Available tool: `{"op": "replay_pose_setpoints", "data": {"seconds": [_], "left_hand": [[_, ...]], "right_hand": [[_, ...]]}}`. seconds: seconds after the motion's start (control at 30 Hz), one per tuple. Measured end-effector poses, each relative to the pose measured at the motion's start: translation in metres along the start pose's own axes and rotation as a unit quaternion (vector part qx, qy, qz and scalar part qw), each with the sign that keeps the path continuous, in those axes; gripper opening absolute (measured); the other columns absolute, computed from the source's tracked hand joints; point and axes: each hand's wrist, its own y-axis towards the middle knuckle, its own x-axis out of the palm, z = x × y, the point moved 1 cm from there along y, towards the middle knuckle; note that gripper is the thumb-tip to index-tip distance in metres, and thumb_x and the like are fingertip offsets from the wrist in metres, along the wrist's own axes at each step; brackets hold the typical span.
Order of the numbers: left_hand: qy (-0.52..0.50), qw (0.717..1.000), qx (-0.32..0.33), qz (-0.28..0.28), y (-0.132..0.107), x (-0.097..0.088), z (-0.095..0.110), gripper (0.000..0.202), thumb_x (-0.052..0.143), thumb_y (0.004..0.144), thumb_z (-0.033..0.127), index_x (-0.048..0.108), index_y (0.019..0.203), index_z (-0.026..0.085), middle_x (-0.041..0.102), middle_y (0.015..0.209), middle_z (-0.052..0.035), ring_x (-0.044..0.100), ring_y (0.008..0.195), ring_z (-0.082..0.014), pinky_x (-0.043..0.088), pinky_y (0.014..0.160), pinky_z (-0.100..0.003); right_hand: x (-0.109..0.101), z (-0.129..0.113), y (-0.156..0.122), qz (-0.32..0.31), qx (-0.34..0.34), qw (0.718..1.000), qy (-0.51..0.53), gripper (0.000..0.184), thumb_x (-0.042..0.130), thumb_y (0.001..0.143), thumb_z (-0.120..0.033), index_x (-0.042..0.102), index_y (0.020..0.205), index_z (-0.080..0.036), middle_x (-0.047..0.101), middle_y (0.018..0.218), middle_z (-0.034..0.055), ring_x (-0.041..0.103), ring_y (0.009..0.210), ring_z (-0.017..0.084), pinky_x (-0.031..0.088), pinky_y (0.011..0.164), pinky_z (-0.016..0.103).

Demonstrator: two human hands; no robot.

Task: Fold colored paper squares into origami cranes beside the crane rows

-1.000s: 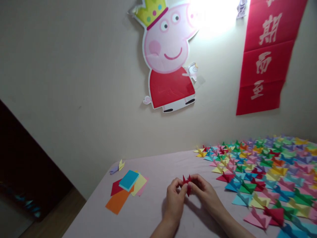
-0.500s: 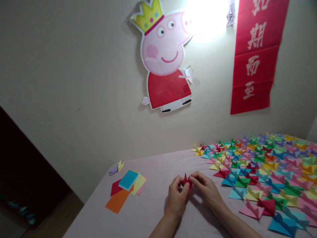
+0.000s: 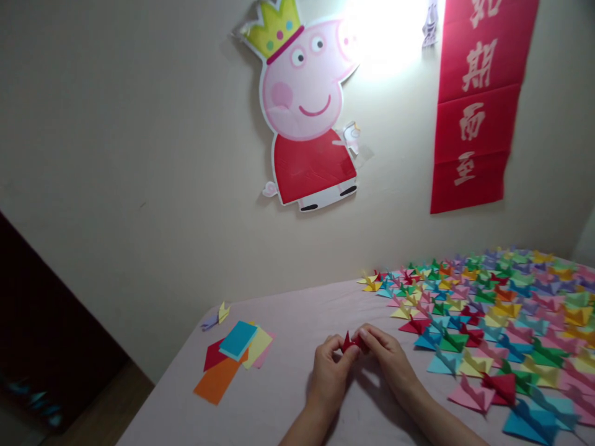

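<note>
Between my two hands is a small red origami crane (image 3: 347,342), partly folded, with a pointed tip sticking up. My left hand (image 3: 331,371) pinches its left side between thumb and fingers. On the other side, the thumb and fingers of my right hand (image 3: 383,356) close on the crane's right part. Fingers cover much of the paper, so its lower folds are hidden. Both hands are just above the pale pink cloth (image 3: 288,384) of the table.
Left of my hands lie loose paper sheets: blue (image 3: 238,339), orange (image 3: 216,383), red and yellow. A pale yellow folded piece (image 3: 224,312) and a purple one stand behind them. Rows of colourful folded cranes (image 3: 483,316) fill the right side. A wall with a pig cutout (image 3: 307,111) rises behind.
My right hand has turned its part of the red paper outward, and the upright tip looks shorter and wider. The whole view has shifted slightly.
</note>
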Motion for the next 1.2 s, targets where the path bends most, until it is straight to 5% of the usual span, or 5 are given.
{"op": "replay_pose_setpoints", "data": {"seconds": [0.27, 0.6, 1.2], "left_hand": [[0.065, 0.998, 0.010, -0.001, 0.0024, 0.0019, -0.0054, 0.021, 0.057, 0.082, 0.031, 0.062, 0.068, 0.016, 0.054, 0.069, -0.0002, 0.046, 0.070, -0.0157, 0.036, 0.066, -0.026], [0.031, 0.999, 0.006, -0.001, 0.0014, -0.0004, -0.0016, 0.028, 0.061, 0.085, 0.042, 0.063, 0.071, 0.018, 0.059, 0.072, -0.0009, 0.050, 0.069, -0.0159, 0.040, 0.067, -0.026], [0.079, 0.997, -0.002, 0.005, -0.0010, 0.0031, -0.0039, 0.013, 0.063, 0.083, 0.029, 0.066, 0.075, 0.018, 0.063, 0.079, -0.0009, 0.054, 0.074, -0.0168, 0.039, 0.069, -0.026]], "right_hand": [[0.0033, 0.0039, 0.0029, -0.028, -0.006, 1.000, -0.009, 0.036, 0.077, 0.067, -0.051, 0.063, 0.063, -0.018, 0.055, 0.066, -0.0007, 0.050, 0.065, 0.017, 0.040, 0.061, 0.028], [-0.0005, 0.0033, 0.0020, -0.007, 0.008, 1.000, 0.021, 0.038, 0.077, 0.068, -0.053, 0.064, 0.064, -0.018, 0.055, 0.065, -0.0014, 0.050, 0.065, 0.016, 0.041, 0.060, 0.027], [-0.0003, -0.0009, 0.0007, 0.048, 0.029, 0.996, 0.065, 0.043, 0.083, 0.060, -0.054, 0.058, 0.060, -0.019, 0.054, 0.058, -0.0030, 0.048, 0.058, 0.014, 0.040, 0.056, 0.026]]}}
